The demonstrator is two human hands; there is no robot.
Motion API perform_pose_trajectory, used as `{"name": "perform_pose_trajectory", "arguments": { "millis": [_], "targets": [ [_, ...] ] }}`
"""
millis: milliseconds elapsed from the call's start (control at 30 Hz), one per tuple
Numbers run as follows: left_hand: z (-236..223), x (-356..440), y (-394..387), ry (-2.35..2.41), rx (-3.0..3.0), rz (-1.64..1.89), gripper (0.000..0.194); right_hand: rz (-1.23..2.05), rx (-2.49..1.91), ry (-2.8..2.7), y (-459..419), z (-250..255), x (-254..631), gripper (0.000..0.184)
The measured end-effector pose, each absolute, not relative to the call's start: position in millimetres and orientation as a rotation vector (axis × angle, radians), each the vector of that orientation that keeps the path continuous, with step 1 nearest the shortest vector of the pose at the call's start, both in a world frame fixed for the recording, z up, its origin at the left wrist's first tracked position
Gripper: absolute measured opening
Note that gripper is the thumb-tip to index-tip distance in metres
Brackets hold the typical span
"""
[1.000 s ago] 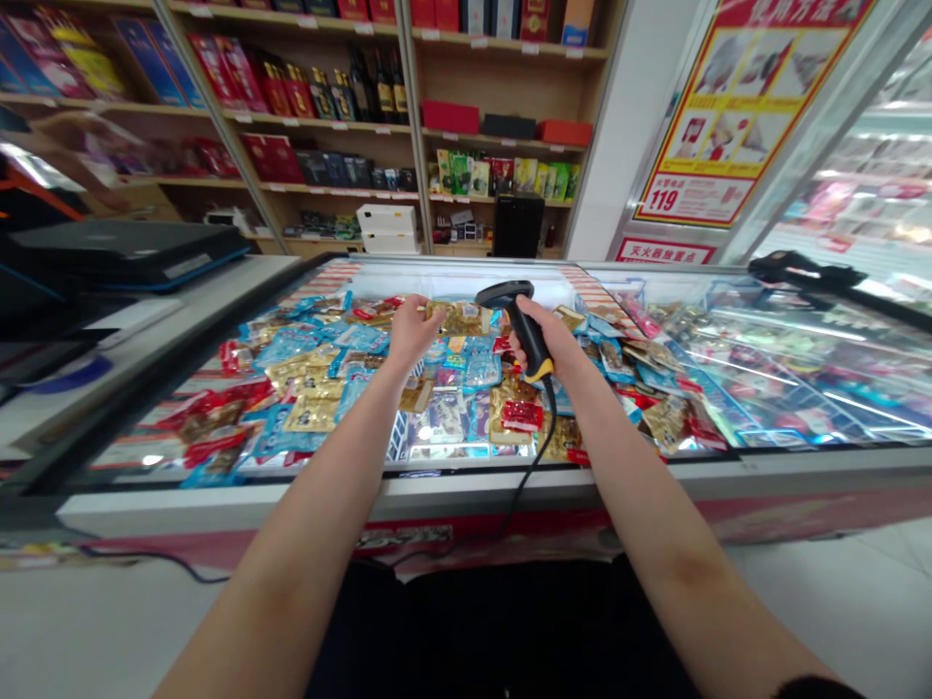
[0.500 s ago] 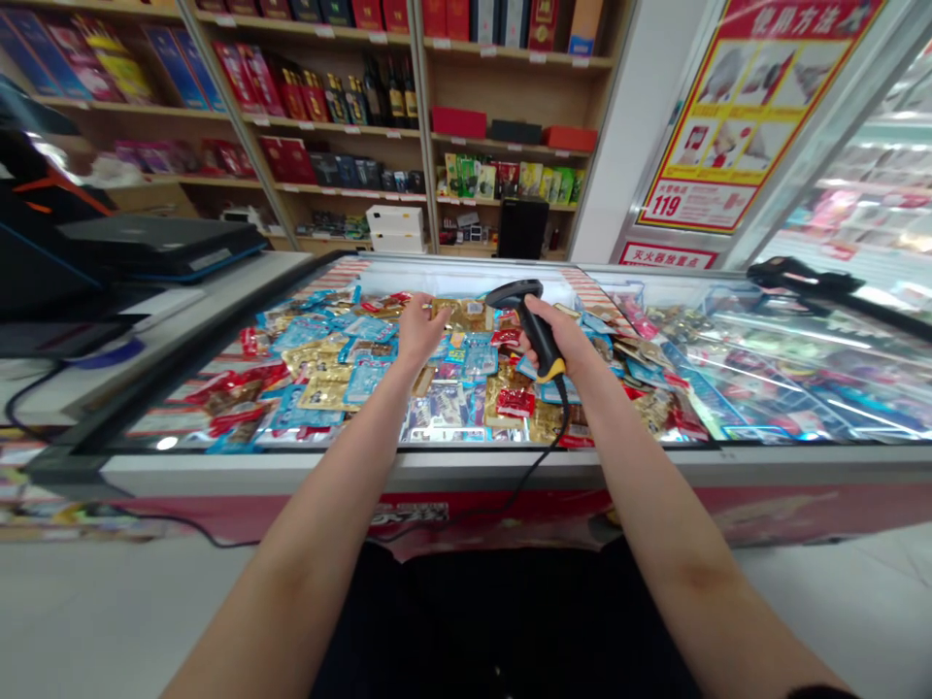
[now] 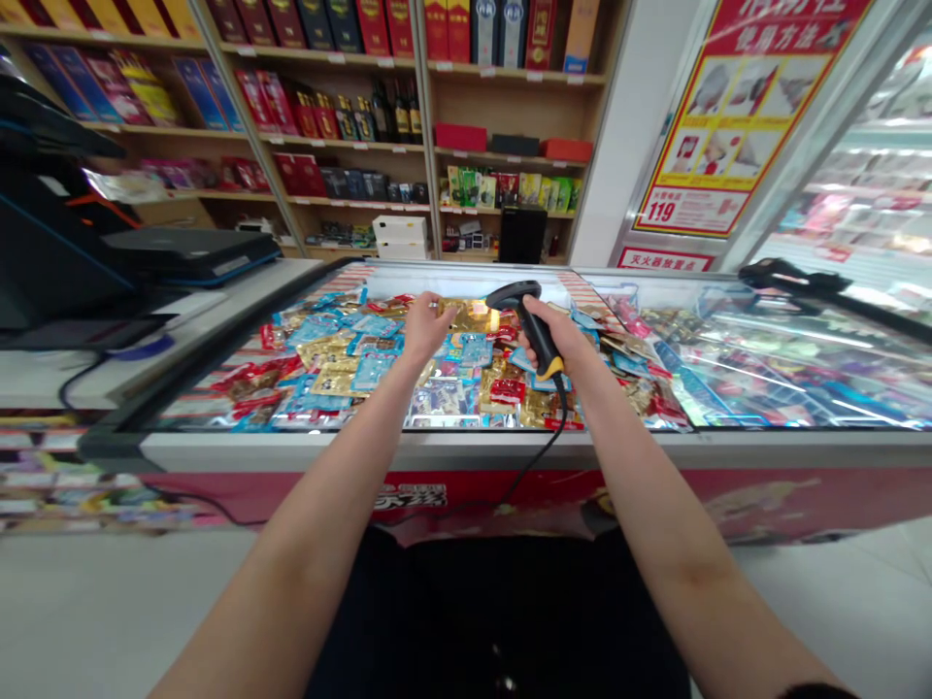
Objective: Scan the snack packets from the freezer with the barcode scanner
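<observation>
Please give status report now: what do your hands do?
Left hand: fingers at gold foil packet. Right hand: holding barcode scanner. Scanner cable hanging over freezer front.

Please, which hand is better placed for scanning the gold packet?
Right, I think: the right hand grips the black barcode scanner, with its head turned toward the gold packet. The left hand is holding that packet, and it has no scanner.
</observation>
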State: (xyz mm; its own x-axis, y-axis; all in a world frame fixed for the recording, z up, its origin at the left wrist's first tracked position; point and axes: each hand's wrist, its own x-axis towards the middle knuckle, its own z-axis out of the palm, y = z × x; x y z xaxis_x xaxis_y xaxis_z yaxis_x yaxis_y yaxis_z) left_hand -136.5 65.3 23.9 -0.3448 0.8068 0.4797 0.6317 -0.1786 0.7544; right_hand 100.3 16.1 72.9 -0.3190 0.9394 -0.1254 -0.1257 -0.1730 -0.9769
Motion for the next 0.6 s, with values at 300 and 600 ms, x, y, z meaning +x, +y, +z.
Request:
{"name": "perform_pose_trajectory", "arguments": {
  "millis": [300,600],
  "targets": [
    [25,-121,65,1.859,1.708,1.521,0.015,1.596,-1.051,-1.235,4,80,117,0.044],
    [24,-113,64,1.821,1.622,1.553,0.016,1.579,-1.078,-1.259,-6,84,122,0.040]
  ]
}}
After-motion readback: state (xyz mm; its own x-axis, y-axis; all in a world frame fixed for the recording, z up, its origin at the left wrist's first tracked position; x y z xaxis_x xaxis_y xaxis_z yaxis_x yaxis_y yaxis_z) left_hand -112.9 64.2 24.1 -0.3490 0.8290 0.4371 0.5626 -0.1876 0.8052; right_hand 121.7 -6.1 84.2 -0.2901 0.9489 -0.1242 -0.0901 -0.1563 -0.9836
